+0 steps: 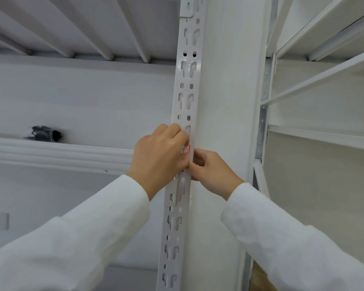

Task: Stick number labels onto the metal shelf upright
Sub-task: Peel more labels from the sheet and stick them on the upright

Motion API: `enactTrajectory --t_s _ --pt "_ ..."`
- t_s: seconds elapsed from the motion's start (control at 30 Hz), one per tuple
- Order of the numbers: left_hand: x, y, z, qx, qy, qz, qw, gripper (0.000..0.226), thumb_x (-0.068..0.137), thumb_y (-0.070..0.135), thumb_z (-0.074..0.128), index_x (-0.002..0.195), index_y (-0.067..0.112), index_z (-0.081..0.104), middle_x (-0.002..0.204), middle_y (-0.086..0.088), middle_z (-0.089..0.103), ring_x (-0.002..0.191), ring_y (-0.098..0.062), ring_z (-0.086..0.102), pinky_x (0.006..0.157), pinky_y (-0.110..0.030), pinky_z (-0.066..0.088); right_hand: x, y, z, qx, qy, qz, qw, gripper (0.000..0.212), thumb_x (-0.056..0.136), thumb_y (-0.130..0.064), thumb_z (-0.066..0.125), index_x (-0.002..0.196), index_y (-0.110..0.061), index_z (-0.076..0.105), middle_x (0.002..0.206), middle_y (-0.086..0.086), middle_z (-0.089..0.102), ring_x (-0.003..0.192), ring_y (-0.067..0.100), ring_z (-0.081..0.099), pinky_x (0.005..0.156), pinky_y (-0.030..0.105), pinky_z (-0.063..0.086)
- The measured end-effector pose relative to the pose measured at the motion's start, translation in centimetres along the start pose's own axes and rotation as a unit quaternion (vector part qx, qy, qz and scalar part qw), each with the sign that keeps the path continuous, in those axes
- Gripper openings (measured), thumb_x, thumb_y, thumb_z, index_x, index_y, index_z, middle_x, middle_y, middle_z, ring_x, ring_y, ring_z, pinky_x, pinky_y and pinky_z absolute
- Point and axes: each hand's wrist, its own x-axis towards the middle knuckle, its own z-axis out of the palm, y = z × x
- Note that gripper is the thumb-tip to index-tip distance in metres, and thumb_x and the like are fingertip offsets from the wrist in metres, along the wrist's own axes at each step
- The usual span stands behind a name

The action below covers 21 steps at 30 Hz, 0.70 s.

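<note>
One label going on, count of the rest unknown

Both hands meet on the perforated metal upright (185, 97), about mid-height in view. Left hand (160, 152) pinches the label (187, 149) against the front face; right hand (210, 169) has fingertips closed on its lower edge at the upright's corner. Label is small, white with red marks, mostly covered by fingers. Looks mid-application, not yet smoothed down. No other labels visible on the upright above or below. Printed number unreadable. No label sheet in sight. Dark object (43, 134) on the left shelf, can't identify.
</note>
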Motion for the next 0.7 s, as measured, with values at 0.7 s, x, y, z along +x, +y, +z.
enactTrajectory --t_s 0.7 --pt "-0.02 0.32 0.09 0.172 0.029 0.065 0.983 0.021 0.070 0.015 0.065 0.051 0.018 0.057 0.056 0.002 0.054 0.055 -0.022 0.050 0.058 -0.031 0.026 0.17 0.19 0.44 -0.016 0.015 0.016 1.000 0.026 0.078 -0.038 0.053 0.085 -0.015 0.064 0.080 0.009 0.065 0.085 0.033 0.064 0.082 0.052 0.053"
